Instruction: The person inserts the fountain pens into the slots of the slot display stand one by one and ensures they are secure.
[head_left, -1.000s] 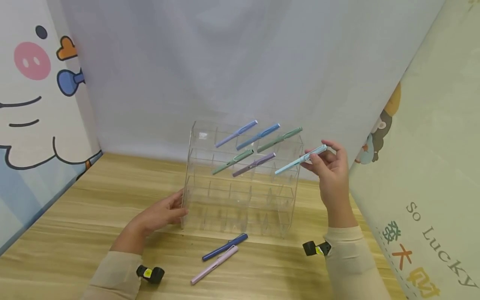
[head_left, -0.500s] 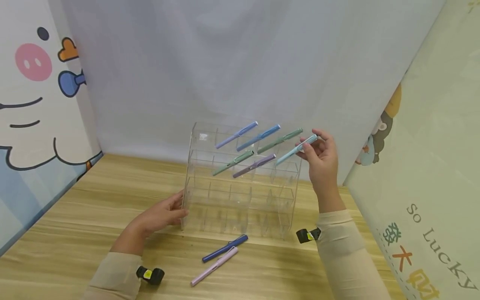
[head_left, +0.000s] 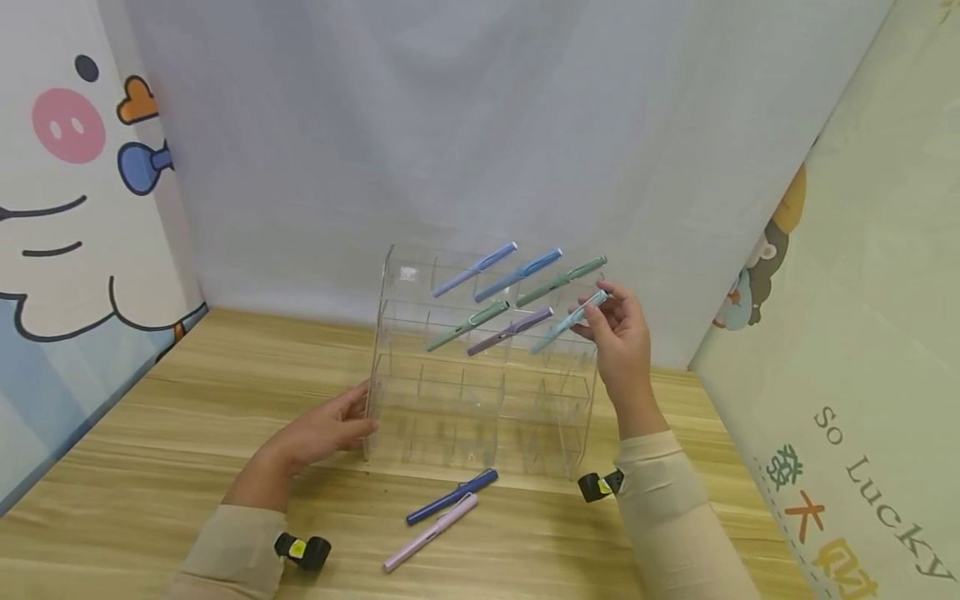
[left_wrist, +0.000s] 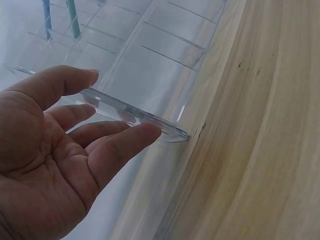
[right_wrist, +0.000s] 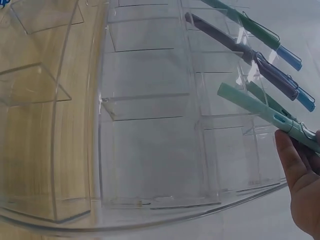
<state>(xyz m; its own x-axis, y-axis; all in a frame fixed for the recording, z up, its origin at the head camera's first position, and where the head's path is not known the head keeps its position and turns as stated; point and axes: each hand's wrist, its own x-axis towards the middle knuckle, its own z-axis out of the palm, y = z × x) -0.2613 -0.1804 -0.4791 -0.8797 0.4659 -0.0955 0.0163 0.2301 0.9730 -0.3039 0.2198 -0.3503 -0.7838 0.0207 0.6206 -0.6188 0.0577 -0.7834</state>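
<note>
A clear acrylic pen rack [head_left: 480, 385] with stepped, divided tiers stands on the table. My left hand [head_left: 322, 433] holds its left side panel, thumb on one face and fingers on the other, as the left wrist view shows. Between thumb and fingers my right hand [head_left: 626, 342] pinches a light blue pen [head_left: 562, 327], slanted over the second tier. Left of it on that tier lean a purple pen [head_left: 510, 331] and a green pen [head_left: 468, 325]. The top tier bears a lavender pen [head_left: 475, 269], a blue pen [head_left: 517, 275] and a darker green pen [head_left: 561, 281].
A navy pen [head_left: 452, 497] and a pink pen [head_left: 431, 532] lie on the wood-grain table [head_left: 247, 358] in front of the rack. Behind hangs a pale curtain [head_left: 525, 125]. Printed cartoon panels stand at left and right.
My right hand has moved left with the light blue pen, rising and then lowering, bringing it over the second tier beside the purple pen. My left hand has stayed at the rack's side.
</note>
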